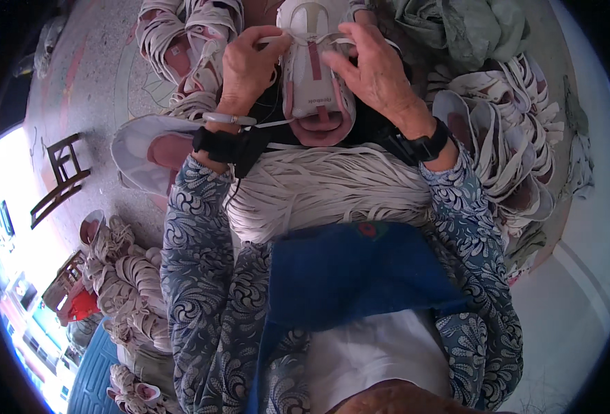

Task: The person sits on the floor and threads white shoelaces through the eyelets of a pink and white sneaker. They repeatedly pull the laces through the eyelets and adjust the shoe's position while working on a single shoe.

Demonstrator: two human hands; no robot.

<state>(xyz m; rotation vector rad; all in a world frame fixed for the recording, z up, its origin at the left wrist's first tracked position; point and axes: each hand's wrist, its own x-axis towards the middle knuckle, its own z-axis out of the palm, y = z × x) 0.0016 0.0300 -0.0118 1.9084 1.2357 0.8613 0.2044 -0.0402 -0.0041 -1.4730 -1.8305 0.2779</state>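
A white shoe with pink lining lies on my lap, its opening toward me. My left hand pinches a white lace at the shoe's upper left side. On the shoe's right side, my right hand has its fingers curled onto the lacing area. Both wrists wear black straps, and the left also carries a pale bangle. Below my hands, a thick bundle of white laces drapes across my lap. A blue cloth covers my lap beneath the bundle.
Piles of white and pink shoes lie to the upper left, right and lower left. A single shoe rests by my left forearm. A grey-green cloth heap sits at the top right. A small wooden stool stands at the left.
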